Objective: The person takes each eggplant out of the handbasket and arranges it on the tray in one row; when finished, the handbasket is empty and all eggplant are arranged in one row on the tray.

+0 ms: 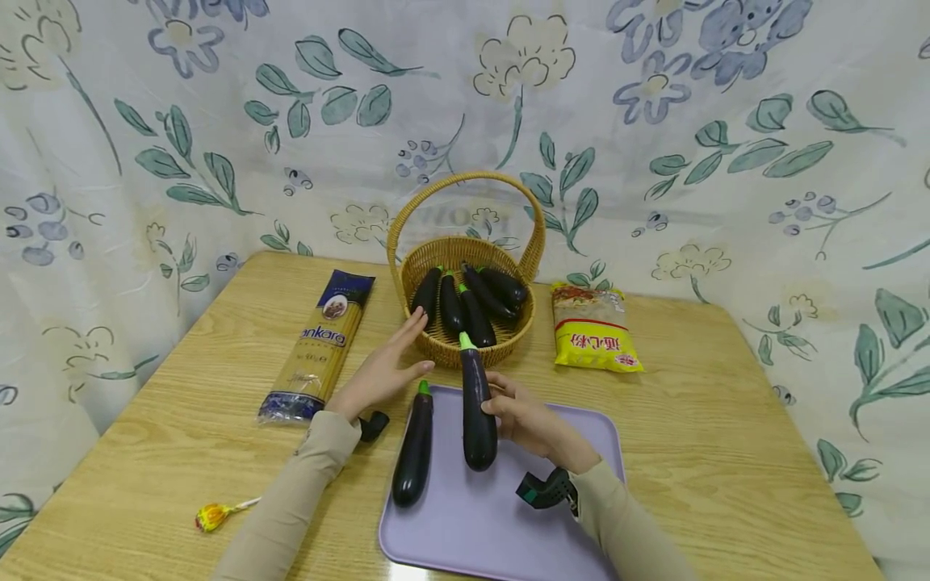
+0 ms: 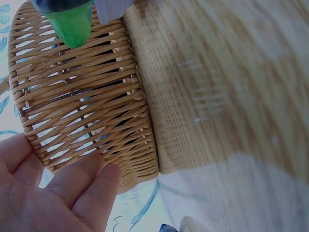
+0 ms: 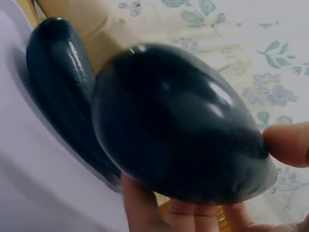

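Note:
My right hand (image 1: 529,415) grips a dark purple eggplant (image 1: 478,411) by its middle, thumb on one side and fingers on the other, over the lilac tray (image 1: 501,516). Its green stem end points at the wicker basket (image 1: 465,353). In the right wrist view the held eggplant (image 3: 178,125) fills the middle. Another eggplant (image 1: 412,452) lies along the tray's left side. My left hand (image 1: 385,367) has its fingers extended against the basket's left front rim, and the left wrist view shows fingers (image 2: 79,179) at the weave. Several eggplants (image 1: 475,315) lie inside the basket.
Left of the basket lies a pasta packet (image 1: 320,347); a yellow and red bag (image 1: 596,331) stands to its right. A wrapped lollipop (image 1: 214,516) is near the front left, beside my left sleeve. The basket's tall handle (image 1: 465,177) arches up before the floral curtain (image 1: 465,97).

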